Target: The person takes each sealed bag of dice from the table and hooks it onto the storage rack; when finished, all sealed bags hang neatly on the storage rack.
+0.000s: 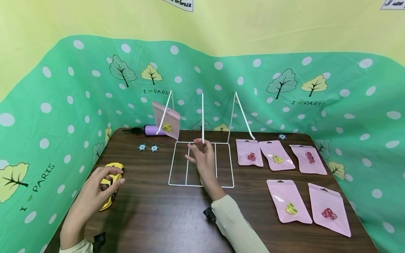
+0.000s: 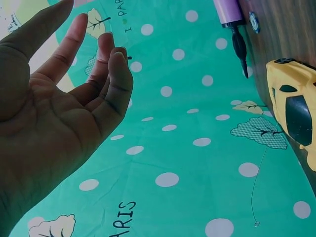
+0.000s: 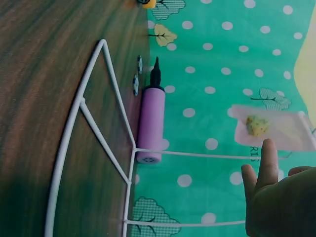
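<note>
— Left grip (image 1: 90, 196)?
— Relaxed, loosely curved, holding nothing; near the yellow car (image 2: 291, 108), left on the bench (image 1: 152, 218).
— Right grip (image 1: 205, 163)?
— Empty too, half spread; close by the middle prong (image 1: 203, 116) of the white rack (image 3: 82, 102).
— Pink bag (image 1: 172, 120) with yellow dice (image 1: 167, 128)?
— Hangs from the left prong (image 1: 164, 111).

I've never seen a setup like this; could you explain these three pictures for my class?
No machine here: just a person's left hand and right hand, both bare. The wide picture comes from a head-worn camera; the others come from one on each wrist. On the dark table are a white wire rack, five pink pouches containing dice, a yellow toy car, a purple cylinder and round chips. Another pouch hangs on the rack. The left hand, empty, is near the car; the right is by the rack's middle prong and holds no pouch.
</note>
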Tool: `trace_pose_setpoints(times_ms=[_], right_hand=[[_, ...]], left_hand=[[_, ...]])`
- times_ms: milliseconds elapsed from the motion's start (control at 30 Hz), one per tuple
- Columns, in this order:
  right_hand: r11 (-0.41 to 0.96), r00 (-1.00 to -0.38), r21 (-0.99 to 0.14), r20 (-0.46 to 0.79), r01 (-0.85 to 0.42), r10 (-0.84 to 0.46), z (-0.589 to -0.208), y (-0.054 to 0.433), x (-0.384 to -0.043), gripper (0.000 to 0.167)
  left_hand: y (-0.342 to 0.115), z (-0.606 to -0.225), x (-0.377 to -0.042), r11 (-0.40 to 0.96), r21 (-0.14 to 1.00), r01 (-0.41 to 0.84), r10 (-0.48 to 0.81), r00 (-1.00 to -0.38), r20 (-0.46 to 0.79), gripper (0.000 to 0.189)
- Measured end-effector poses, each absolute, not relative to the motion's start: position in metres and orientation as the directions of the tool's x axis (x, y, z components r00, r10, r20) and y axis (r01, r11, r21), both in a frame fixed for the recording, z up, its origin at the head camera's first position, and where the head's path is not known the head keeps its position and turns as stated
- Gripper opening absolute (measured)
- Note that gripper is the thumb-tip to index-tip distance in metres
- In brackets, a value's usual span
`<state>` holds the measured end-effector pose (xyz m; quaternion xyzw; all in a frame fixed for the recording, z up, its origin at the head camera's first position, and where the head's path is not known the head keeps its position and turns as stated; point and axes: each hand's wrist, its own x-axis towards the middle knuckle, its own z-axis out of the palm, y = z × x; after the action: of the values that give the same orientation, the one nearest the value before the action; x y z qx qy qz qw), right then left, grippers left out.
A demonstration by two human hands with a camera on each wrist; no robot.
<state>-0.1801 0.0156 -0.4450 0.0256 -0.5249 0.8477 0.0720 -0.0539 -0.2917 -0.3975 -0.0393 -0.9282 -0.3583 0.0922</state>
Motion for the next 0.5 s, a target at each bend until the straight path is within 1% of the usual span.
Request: trace_pose_setpoints(times_ms=[100, 233, 367, 500], right_hand=[[-0.424, -0.988, -0.893, 0.134, -0.151, 0.072, -0.448, 0.019, -0.178, 0.033], [-0.389, -0.991, -0.911, 0.115, -0.135, 0.073, -0.450, 0.023, -0.175, 0.032], [-0.352, -0.991, -0.927, 0.104, -0.128, 0.085, -0.452, 0.028, -0.172, 0.030], [-0.337, -0.992, -0.933, 0.102, -0.123, 0.080, -0.454, 0.034, -0.169, 0.029]], left_hand=[[-0.291, -0.399, -0.054, 0.733, 0.663, 0.153, 0.013, -0.977, 0.211, 0.021], [-0.290, -0.402, -0.055, 0.721, 0.664, 0.198, 0.028, -0.966, 0.257, 0.021], [-0.287, -0.403, -0.056, 0.719, 0.650, 0.249, 0.049, -0.950, 0.309, 0.023], [-0.285, -0.405, -0.058, 0.738, 0.612, 0.285, 0.077, -0.936, 0.343, 0.025]])
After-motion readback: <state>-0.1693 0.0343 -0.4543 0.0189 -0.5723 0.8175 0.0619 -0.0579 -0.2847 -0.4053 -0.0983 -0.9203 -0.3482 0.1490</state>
